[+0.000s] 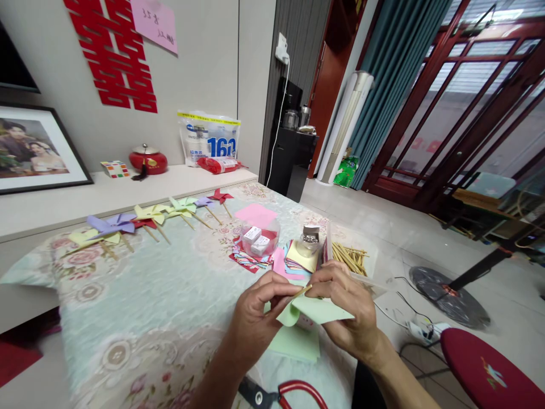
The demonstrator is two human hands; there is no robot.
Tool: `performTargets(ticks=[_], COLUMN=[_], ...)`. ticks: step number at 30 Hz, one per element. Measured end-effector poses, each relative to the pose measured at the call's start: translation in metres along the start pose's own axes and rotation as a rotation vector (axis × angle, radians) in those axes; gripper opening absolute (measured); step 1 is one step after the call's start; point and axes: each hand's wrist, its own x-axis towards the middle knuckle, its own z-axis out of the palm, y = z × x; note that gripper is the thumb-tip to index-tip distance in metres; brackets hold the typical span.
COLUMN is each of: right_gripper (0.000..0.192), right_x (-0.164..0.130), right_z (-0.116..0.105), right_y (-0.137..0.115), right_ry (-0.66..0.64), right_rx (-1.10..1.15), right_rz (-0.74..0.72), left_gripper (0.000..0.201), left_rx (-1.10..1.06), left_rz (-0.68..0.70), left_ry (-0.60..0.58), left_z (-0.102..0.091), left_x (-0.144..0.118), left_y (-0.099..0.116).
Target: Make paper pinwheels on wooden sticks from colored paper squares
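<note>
Both hands come together over the near right part of the table, fingers closed on a light green paper pinwheel [326, 310] with curled blades. My left hand [253, 312] pinches its left edge between thumb and fingers. From the other side my right hand [351, 304] grips it, fingertips close to the left ones. A thin wooden stick [305, 290] shows between the fingertips at the top of the paper. Below the hands lie light green paper sheets [296, 344]. Red-handled pliers [300, 387] rest at the near edge, partly cut off by the frame.
Finished pinwheels [149, 213] on sticks line the table's far left side. Beyond my hands stand a round clear container [260, 241] with small white boxes, stacks of coloured paper [300, 257], a small metal-parts tub [309, 243] and a box of wooden sticks [349, 258]. A red stool [489, 363] stands right.
</note>
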Motion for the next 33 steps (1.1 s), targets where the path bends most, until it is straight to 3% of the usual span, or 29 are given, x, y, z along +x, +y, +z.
performTargets(ticks=[11, 15, 23, 33], right_gripper=[0.021, 0.035, 0.026, 0.021], right_x=[-0.006, -0.008, -0.002, -0.002], right_z=[0.005, 0.0, -0.013, -0.012], right_y=[0.001, 0.003, -0.004, -0.004], right_ry=[0.108, 0.045, -0.048, -0.041], right_rx=[-0.065, -0.089, -0.141, -0.185], right_rz=[0.014, -0.027, -0.1, -0.1], left_gripper=[0.027, 0.026, 0.018, 0.017], left_rx=[0.101, 0.116, 0.195, 0.182], left_rz=[0.09, 0.108, 0.096, 0.076], left_ry=[-0.004, -0.034, -0.099, -0.112], left_z=[0.001, -0.001, -0.002, -0.001], left_x=[0.002, 0.002, 0.001, 0.001], left_y=[0.005, 0.009, 0.019, 0.019])
